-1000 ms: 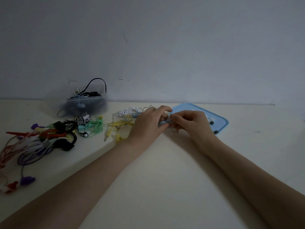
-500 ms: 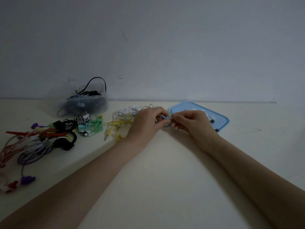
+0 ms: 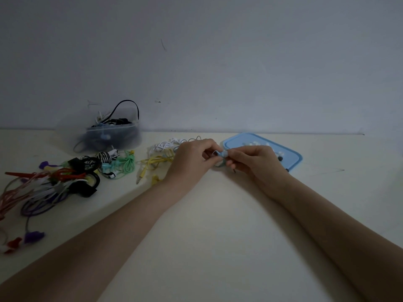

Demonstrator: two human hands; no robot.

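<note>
Both hands meet over the cream table near its far edge. My left hand (image 3: 192, 159) pinches the thin cord of a light blue earphone (image 3: 222, 154), and my right hand (image 3: 254, 161) pinches the earphone's bud end. A loop of the cord hangs below between the hands. Just behind my right hand lies a light blue lid (image 3: 290, 156) with several small white and dark ear tips on it.
A clear plastic box (image 3: 113, 138) of cables stands at the back left by the wall. Yellow earphones (image 3: 152, 163), white earphones (image 3: 163, 146), green earphones (image 3: 127, 164) and a pile of red, purple and black cables (image 3: 50, 184) lie to the left.
Both hands have lifted slightly and turned the blue earphone between their fingertips; the bud now shows between them. The other items have not moved.
</note>
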